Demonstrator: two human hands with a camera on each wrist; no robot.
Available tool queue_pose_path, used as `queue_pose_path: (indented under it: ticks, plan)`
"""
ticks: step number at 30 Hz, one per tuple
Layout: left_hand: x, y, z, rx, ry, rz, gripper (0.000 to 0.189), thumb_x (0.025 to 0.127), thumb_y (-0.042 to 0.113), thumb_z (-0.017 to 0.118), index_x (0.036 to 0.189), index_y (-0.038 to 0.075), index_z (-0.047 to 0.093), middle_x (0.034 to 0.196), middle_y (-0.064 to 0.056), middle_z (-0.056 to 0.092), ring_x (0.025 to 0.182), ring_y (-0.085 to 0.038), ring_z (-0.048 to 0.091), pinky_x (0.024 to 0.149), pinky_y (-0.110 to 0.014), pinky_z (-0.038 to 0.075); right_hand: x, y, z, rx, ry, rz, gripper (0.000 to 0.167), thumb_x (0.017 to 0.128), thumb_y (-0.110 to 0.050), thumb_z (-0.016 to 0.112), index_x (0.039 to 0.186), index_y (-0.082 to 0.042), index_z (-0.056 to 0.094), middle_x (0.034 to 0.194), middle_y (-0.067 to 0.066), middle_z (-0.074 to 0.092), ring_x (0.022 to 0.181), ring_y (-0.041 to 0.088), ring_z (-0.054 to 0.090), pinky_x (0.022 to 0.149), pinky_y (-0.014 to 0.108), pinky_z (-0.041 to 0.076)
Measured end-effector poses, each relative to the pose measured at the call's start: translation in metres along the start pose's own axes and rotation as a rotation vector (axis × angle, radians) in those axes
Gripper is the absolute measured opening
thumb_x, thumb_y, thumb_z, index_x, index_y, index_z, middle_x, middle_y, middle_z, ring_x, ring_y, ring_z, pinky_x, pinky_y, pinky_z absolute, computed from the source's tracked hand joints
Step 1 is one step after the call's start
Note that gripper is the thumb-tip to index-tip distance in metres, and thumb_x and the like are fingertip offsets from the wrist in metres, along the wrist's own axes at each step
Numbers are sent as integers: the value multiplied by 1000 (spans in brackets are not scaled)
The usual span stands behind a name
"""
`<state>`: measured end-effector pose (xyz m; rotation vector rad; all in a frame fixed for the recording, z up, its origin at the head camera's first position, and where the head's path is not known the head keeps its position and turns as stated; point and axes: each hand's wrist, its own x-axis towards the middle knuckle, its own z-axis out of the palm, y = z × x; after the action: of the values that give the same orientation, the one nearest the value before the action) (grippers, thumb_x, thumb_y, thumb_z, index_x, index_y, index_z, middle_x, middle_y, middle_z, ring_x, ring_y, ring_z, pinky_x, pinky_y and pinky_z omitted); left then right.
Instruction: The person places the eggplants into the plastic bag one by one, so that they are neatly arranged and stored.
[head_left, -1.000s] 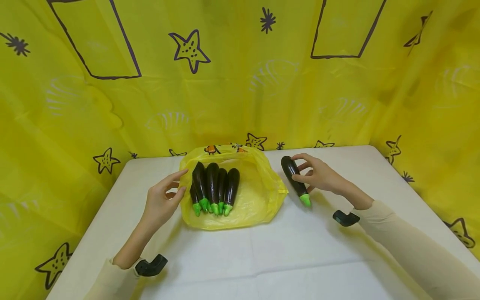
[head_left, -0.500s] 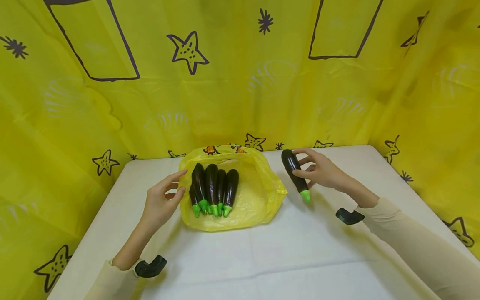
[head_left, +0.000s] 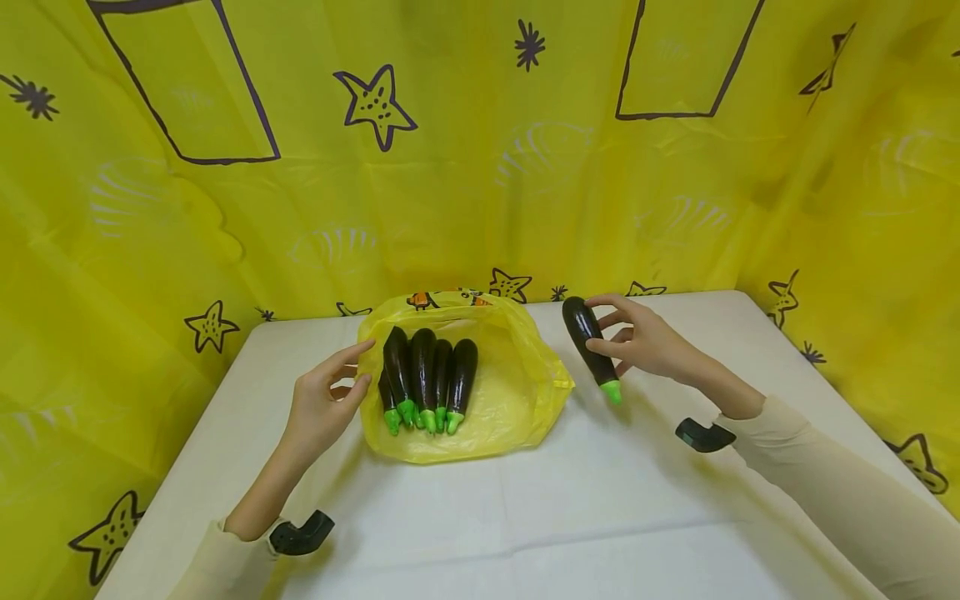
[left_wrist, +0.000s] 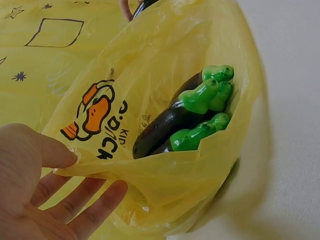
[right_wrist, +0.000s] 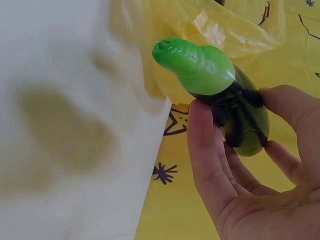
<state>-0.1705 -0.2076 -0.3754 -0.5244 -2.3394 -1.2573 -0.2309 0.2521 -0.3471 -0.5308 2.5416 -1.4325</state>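
Observation:
In the head view, my left hand [head_left: 318,408] pinches the left rim of a yellow plastic bag [head_left: 502,396], whose mouth gapes toward me. The left wrist view has the thumb on one side of the film and the fingers behind it. Several dark eggplants [head_left: 423,367] with green stem ends lie side by side in the bag's left half, stems toward me. To the right of the bag, my right hand [head_left: 648,340] grips another eggplant [head_left: 588,333] between thumb and fingers. Its green stem [right_wrist: 195,65] points back toward me, and the right wrist view has it above the table.
A white cloth-covered table [head_left: 465,517] lies under everything. A yellow patterned curtain [head_left: 480,208] hangs behind the table and along both sides. A dark wrist-worn device [head_left: 302,533] is on the left wrist, and another dark device [head_left: 705,435] is on the right.
My right hand has risen slightly and moved away from me with the eggplant over the last second, then nearly stopped. My left hand and the bag stay in place.

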Motion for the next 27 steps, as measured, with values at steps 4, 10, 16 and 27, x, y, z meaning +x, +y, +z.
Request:
queue_pose_path:
  ticks: [4, 10, 16, 27]
  plan:
    - [0, 0, 0, -9, -1, 2, 50, 90, -13, 69, 136, 7, 67, 129, -14, 70, 94, -29, 69, 73, -14, 57, -3, -5, 0, -5, 2, -9, 64, 96, -18, 75, 152, -14, 43, 134, 28, 55, 90, 31, 73, 64, 52, 62]
    - [0, -1, 0, -5, -2, 10, 49, 91, -12, 69, 136, 7, 67, 129, -13, 70, 93, -27, 69, 72, -15, 57, -9, -13, 2, -4, -1, -32, 64, 95, -15, 76, 150, -14, 44, 133, 27, 56, 90, 30, 72, 60, 46, 62]
    - [1, 0, 1, -14, -6, 14, 50, 90, -12, 69, 136, 7, 67, 127, -14, 70, 93, -28, 69, 71, -16, 58, -16, -22, 4, -29, -3, -60, 63, 95, -15, 76, 149, -15, 46, 131, 26, 58, 89, 28, 72, 59, 41, 62]
    - [2, -1, 2, -9, -12, 20, 51, 90, -12, 69, 137, 8, 67, 126, -14, 70, 93, -28, 70, 71, -16, 57, -24, -36, 13, -24, -25, -98, 61, 94, -9, 75, 148, -14, 47, 131, 27, 59, 86, 25, 73, 57, 42, 61]
